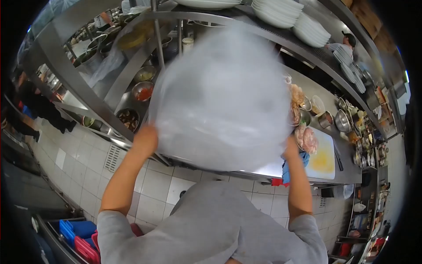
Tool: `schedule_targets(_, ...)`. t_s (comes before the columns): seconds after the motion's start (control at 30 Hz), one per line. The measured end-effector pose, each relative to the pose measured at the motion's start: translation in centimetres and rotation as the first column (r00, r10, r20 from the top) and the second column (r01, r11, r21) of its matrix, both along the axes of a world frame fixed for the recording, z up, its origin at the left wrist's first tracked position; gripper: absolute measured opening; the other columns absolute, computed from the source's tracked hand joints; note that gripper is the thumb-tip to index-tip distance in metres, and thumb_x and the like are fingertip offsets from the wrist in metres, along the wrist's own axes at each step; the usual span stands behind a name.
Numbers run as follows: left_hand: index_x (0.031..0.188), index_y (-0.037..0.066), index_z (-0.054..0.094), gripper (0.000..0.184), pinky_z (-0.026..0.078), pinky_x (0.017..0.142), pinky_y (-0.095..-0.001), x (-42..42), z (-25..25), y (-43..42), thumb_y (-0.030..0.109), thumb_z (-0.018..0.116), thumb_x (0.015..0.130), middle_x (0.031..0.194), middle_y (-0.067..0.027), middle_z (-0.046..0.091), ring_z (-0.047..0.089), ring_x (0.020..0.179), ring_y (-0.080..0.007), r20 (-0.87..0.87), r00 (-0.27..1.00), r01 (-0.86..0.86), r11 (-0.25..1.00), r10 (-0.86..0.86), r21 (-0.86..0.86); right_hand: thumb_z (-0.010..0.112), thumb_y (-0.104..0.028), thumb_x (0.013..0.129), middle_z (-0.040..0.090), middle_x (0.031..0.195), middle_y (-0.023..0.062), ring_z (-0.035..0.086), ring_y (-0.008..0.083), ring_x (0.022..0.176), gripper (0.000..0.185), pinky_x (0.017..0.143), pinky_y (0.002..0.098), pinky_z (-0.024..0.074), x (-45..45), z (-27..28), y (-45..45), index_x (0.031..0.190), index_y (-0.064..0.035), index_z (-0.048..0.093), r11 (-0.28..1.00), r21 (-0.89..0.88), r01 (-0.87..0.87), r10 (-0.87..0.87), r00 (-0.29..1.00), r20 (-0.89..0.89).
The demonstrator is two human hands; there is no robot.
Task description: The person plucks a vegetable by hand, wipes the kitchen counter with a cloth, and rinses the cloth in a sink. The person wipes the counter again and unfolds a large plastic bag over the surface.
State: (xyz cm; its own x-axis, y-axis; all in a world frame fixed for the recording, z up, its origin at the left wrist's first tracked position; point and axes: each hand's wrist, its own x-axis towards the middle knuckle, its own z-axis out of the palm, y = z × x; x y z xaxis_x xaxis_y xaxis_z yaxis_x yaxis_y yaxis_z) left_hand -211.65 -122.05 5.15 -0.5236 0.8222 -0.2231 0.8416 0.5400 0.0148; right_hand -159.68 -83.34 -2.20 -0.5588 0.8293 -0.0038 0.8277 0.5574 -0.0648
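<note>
A large clear plastic bag [224,101], puffed out and smeared by motion, is spread in front of me above the steel counter. My left hand [146,137] is closed on its left edge. At the opposite edge, my right hand [291,147] grips the bag too, though its fingers are partly blurred. Just beyond the right hand lie raw meat [306,138] and a white cutting board [323,158] with a yellow stain. A blue cloth [288,169] hangs at the counter edge beneath my right wrist. The bag hides much of the counter.
Steel bowls with red food [143,91] and dark pieces [128,119] stand at the left. A knife [338,158] lies right of the board. Stacked white plates [277,13] fill the overhead shelf. Other people [41,103] stand at the left and far right [345,46].
</note>
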Motion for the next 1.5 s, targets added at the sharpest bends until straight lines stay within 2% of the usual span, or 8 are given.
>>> schedule_targets(0.3, 0.118, -0.004, 0.065, 0.039, 0.051, 0.098, -0.0506, -1.3, -4.8, -4.6, 0.021, 0.063, 0.089, 0.113, -0.0285, 0.068, 0.065, 0.11, -0.0443, 0.328, 0.94, -0.138, 0.983, 0.092, 0.119, 0.068, -0.034, 0.094, 0.071, 0.114, 0.0167, 0.067, 0.0291, 0.105, 0.043, 0.09, 0.0418, 0.0527, -2.9, 1.7, -4.6, 0.12, 0.0005, 0.066, 0.683, -0.725, 0.088, -0.637, 0.557, -0.532)
schedule_targets(0.53, 0.143, -0.001, 0.051, 0.055, 0.048, 0.106, -0.0439, 3.7, 14.5, -2.5, 0.017, 0.061, 0.092, 0.141, -0.0205, 0.058, 0.058, 0.128, -0.0325, -0.233, 0.968, 0.251, -0.32, 0.095, 0.913, 0.066, -0.035, 0.097, 0.064, 0.128, 0.0159, 0.062, 0.0291, 0.113, 0.053, 0.093, 0.039, 0.0523, -7.8, 23.7, -5.6, 0.136, 0.0009, 0.059, 0.958, 0.184, 0.22, 0.235, -0.236, -0.943)
schedule_targets(0.63, 0.136, -0.004, 0.056, 0.048, 0.053, 0.098, -0.0487, 1.0, 3.6, -1.2, 0.018, 0.055, 0.093, 0.135, -0.027, 0.059, 0.06, 0.126, -0.0364, -0.117, 0.968, 0.017, 0.408, 0.222, 0.913, 0.063, -0.037, 0.097, 0.069, 0.117, 0.0183, 0.067, 0.0336, 0.103, 0.048, 0.089, 0.0425, 0.0552, -4.4, 3.7, 6.5, 0.127, 0.0013, 0.065, 0.496, 0.843, 0.211, 0.296, 0.871, -0.392)
schedule_targets(0.73, 0.12, -0.005, 0.066, 0.039, 0.054, 0.095, -0.0495, -0.1, -10.6, -4.0, 0.009, 0.052, 0.087, 0.115, -0.03, 0.069, 0.068, 0.109, -0.0402, 0.394, 0.919, 0.039, 0.996, -0.004, -0.08, 0.07, -0.037, 0.087, 0.066, 0.117, 0.0297, 0.065, 0.0442, 0.11, 0.056, 0.094, 0.051, 0.0519, -7.9, 0.2, -2.6, 0.123, 0.0054, 0.063, 0.994, -0.073, -0.08, 0.09, 0.983, 0.159)
schedule_targets(0.97, 0.148, -0.003, 0.048, 0.081, 0.049, 0.106, -0.0424, 1.9, -11.1, -17.2, 0.007, 0.075, 0.073, 0.147, -0.025, 0.054, 0.058, 0.129, -0.042, 0.984, 0.173, -0.783, 0.61, 0.033, 0.117, 0.081, 0.001, 0.072, 0.061, 0.114, 0.0249, 0.063, 0.0452, 0.103, 0.101, 0.093, 0.0485, 0.0521, -2.8, 0.6, -11.6, 0.16, -0.019, 0.035, 0.998, -0.007, 0.06, -0.058, 0.932, -0.357)
schedule_targets(1.07, 0.152, 0.004, 0.044, 0.087, 0.045, 0.112, -0.0427, 5.0, 0.7, -13.0, 0.005, 0.079, 0.073, 0.158, -0.0285, 0.039, 0.046, 0.142, -0.0407, 0.084, 0.742, -0.645, 0.742, 0.665, -0.181, 0.08, 0.003, 0.071, 0.06, 0.125, 0.0255, 0.062, 0.0464, 0.107, 0.105, 0.093, 0.0476, 0.053, -5.9, 5.1, -12.0, 0.162, -0.0202, 0.031, 0.999, 0.024, 0.038, -0.023, 0.883, -0.469)
schedule_targets(1.2, 0.156, 0.001, 0.036, 0.101, 0.027, 0.123, -0.049, 9.4, 10.1, -5.8, 0.007, 0.083, 0.067, 0.167, -0.0253, 0.022, 0.025, 0.154, -0.0436, -0.047, 0.998, 0.067, 0.752, -0.048, 0.656, 0.074, 0.005, 0.077, 0.052, 0.15, 0.0216, 0.06, 0.0405, 0.127, 0.099, 0.095, 0.0385, 0.0539, -12.6, 12.3, -12.5, 0.162, -0.0201, 0.03, 0.969, -0.189, -0.157, -0.056, 0.607, -0.793)
schedule_targets(1.5, 0.137, 0.004, 0.059, 0.053, 0.048, 0.104, -0.0484, 5.6, 0.1, 13.8, 0.02, 0.072, 0.088, 0.13, -0.0257, 0.065, 0.06, 0.126, -0.0388, 0.444, 0.895, -0.107, 0.947, -0.04, 0.301, 0.085, -0.012, 0.073, 0.047, 0.152, 0.0209, 0.05, 0.0402, 0.137, 0.091, 0.112, 0.06, 0.0366, -20.1, 20.9, -23.8, 0.154, -0.0225, 0.047, 0.82, 0.544, -0.177, 0.458, 0.772, -0.441)
